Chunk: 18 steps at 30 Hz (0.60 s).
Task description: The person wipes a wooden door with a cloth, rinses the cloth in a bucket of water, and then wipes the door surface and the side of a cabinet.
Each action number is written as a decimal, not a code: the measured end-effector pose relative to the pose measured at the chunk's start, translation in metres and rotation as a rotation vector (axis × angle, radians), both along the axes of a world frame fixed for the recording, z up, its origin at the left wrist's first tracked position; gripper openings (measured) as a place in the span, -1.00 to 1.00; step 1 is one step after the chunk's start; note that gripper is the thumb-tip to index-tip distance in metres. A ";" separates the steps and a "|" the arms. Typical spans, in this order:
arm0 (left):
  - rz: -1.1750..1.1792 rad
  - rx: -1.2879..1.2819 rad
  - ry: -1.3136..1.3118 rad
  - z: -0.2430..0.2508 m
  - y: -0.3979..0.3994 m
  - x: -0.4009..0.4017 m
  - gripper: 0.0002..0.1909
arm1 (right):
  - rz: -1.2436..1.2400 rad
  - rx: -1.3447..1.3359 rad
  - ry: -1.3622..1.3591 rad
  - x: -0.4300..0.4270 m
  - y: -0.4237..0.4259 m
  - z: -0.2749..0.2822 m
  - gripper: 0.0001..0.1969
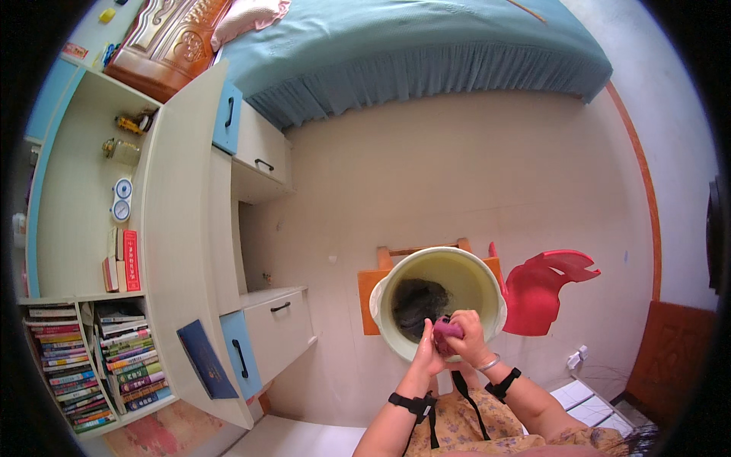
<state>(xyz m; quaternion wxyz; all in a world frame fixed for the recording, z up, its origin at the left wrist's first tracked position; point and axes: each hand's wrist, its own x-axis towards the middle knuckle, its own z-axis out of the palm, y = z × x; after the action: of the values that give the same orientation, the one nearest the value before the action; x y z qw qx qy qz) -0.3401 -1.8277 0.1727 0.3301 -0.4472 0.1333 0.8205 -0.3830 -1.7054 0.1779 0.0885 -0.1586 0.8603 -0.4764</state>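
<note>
Both my hands are over the near side of a pale green plastic basin [376,308]. My right hand [472,336] grips a bunched purple-pink item [448,330], which looks like cloth. Against its left side my left hand [429,352] presses and cups it, with the thumb pointing up. Dark cloth [420,297] lies in water [465,277] in the basin, mostly on the left. The basin rests on a wooden stool or chair [368,297], partly hidden beneath it.
A red plastic seat [534,300] stands right of the basin. At the left is a desk [183,228] with drawers, a dark blue folder [207,360] and shelved books [134,365]. A bed [417,45] spans the far side. A white plug adapter [577,357] is at the right.
</note>
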 end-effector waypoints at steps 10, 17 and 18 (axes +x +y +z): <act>0.357 -0.015 -0.048 -0.099 0.022 0.024 -0.67 | 0.083 -0.004 0.111 0.007 -0.013 0.021 -0.77; 0.345 -0.513 0.043 -0.055 0.039 0.007 -0.84 | -0.430 -0.149 -0.351 0.019 -0.016 -0.001 -0.80; 0.346 -0.516 0.047 -0.051 0.040 0.006 -0.84 | -0.429 -0.153 -0.349 0.021 -0.016 -0.005 -0.80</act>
<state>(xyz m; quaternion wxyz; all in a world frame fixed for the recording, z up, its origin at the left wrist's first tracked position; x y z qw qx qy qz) -0.3346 -1.7875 0.1217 0.0580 -0.5132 0.2665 0.8138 -0.3621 -1.7211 0.1727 0.1201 0.1053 0.8075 -0.5677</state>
